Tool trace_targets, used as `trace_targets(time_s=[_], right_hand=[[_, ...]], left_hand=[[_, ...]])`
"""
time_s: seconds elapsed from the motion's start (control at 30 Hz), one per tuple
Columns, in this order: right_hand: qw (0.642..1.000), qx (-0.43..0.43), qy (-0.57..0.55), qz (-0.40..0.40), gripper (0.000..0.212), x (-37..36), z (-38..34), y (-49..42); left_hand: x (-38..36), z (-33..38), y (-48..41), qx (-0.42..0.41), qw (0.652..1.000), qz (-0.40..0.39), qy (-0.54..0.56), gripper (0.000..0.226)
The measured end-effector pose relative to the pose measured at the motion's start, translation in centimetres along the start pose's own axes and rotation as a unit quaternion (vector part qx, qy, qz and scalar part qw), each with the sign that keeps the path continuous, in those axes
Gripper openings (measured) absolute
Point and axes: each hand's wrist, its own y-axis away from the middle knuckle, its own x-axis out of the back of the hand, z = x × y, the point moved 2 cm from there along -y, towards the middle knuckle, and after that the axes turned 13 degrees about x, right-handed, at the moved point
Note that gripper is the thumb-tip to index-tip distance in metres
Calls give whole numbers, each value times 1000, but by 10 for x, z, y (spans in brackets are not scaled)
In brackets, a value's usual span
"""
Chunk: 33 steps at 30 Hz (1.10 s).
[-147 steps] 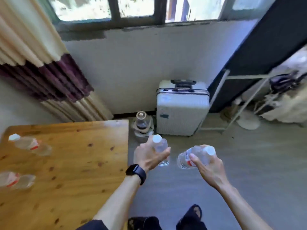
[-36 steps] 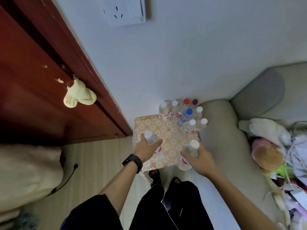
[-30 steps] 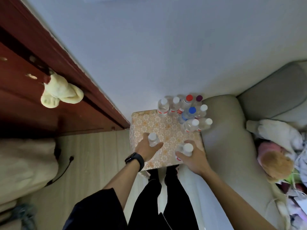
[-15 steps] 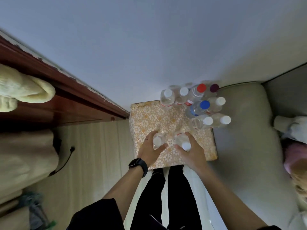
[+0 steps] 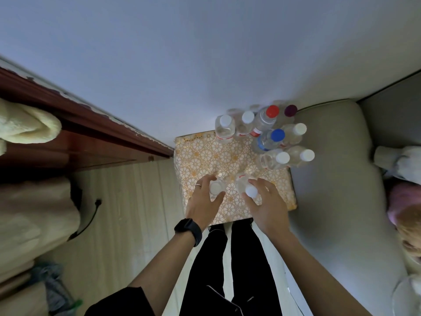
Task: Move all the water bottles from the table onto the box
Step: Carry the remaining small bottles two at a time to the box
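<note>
You have one view only, from the camera on your head, so no second view overlaps it. It looks steeply down and slightly forward, wide-angled and close. The patterned box (image 5: 205, 156) sits at frame centre, your left hand (image 5: 204, 201) and right hand (image 5: 267, 205) just below it, your legs at the lower centre, the wall (image 5: 205, 53) filling the upper frame.
</note>
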Motion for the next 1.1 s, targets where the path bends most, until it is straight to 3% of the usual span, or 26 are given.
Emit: trace_targets(time_s=[0.17,0.37,0.7,0.9,0.97,1.1], right_hand=[[996,28,81,-22,39,4,-6,-8],[998,-9,42,-39,40,23,-8,-28],[991,55,117,-40,37,53,-29,-97],[980,72,170,-80,39,53,-28,-127],[976,83,183,-88,41,52,-26,-129],[968,76,209,-120,47,52,-32,-133]], left_hand=[[0,0,-2,7,999,-10,-30,46],[9,16,-16,25,999,1,-40,40],[11,83,-64,-60,998,8,-36,41],[4,95,-85,-59,998,24,-26,41],[-1,90,-84,-49,998,34,6,47],[-8,80,-81,17,994,37,104,83]])
